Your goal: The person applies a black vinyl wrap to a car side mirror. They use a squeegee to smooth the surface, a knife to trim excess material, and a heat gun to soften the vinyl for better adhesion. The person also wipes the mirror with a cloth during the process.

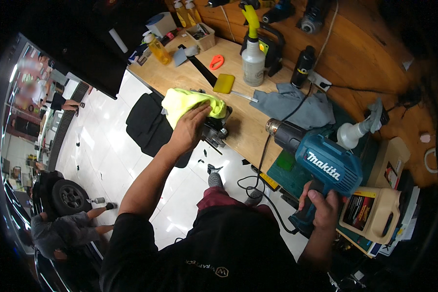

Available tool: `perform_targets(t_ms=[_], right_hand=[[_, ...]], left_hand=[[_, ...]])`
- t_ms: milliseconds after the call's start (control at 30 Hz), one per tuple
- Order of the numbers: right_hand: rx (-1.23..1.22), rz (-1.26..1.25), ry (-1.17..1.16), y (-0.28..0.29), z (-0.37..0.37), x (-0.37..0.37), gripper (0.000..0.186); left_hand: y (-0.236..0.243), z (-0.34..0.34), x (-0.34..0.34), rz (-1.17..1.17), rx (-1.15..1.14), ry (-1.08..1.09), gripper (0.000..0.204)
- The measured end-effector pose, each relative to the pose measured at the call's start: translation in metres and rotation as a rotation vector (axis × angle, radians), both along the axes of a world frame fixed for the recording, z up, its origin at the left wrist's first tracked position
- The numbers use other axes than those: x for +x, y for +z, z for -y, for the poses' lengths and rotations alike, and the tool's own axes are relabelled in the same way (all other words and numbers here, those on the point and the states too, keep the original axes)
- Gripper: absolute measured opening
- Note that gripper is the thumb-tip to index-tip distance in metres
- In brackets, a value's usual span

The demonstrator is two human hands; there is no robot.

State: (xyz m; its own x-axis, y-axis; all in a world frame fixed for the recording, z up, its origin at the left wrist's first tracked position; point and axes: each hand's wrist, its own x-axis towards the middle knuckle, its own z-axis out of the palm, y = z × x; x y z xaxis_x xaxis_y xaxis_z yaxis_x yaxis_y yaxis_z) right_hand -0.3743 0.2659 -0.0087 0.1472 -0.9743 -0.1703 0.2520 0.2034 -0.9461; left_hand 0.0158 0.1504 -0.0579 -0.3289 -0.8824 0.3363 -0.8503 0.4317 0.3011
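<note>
My right hand (322, 207) is wrapped round the grip of a teal and black heat gun (343, 163). Its metal nozzle points left across the bench edge, and a dark cord hangs from the handle's base. My left hand (190, 125) presses a bright yellow cloth (180, 103) against a dark object (215, 130) at the bench's front edge. Cloth and fingers cover most of that object, so I cannot tell its kind. Just left of the cloth is a black padded seat (146, 124).
The wooden bench (238, 117) carries a spray bottle (253, 63), a yellow squeegee (224, 83), a red-orange cutter (217, 62) and a grey cloth (297, 104). Beige jugs (374, 214) stand at right. The cord loops near my feet. People and a vehicle wheel (69, 195) are at far left.
</note>
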Motion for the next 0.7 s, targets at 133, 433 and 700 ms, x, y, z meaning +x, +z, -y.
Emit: perform_targets(t_ms=[133, 433, 700], right_hand=[[0.002, 0.005, 0.072, 0.009, 0.009, 0.031, 0.020], [-0.053, -0.264, 0.202, 0.036, 0.035, 0.104, 0.037], [-0.166, -0.468, 0.189, 0.053, 0.061, 0.172, 0.031]], left_hand=[[-0.006, 0.027, 0.053, -0.158, -0.070, 0.130, 0.035], [-0.089, -0.010, 0.304, -1.161, 0.216, 0.934, 0.026], [-0.114, -0.110, 0.274, -1.730, 0.484, 0.748, 0.022]])
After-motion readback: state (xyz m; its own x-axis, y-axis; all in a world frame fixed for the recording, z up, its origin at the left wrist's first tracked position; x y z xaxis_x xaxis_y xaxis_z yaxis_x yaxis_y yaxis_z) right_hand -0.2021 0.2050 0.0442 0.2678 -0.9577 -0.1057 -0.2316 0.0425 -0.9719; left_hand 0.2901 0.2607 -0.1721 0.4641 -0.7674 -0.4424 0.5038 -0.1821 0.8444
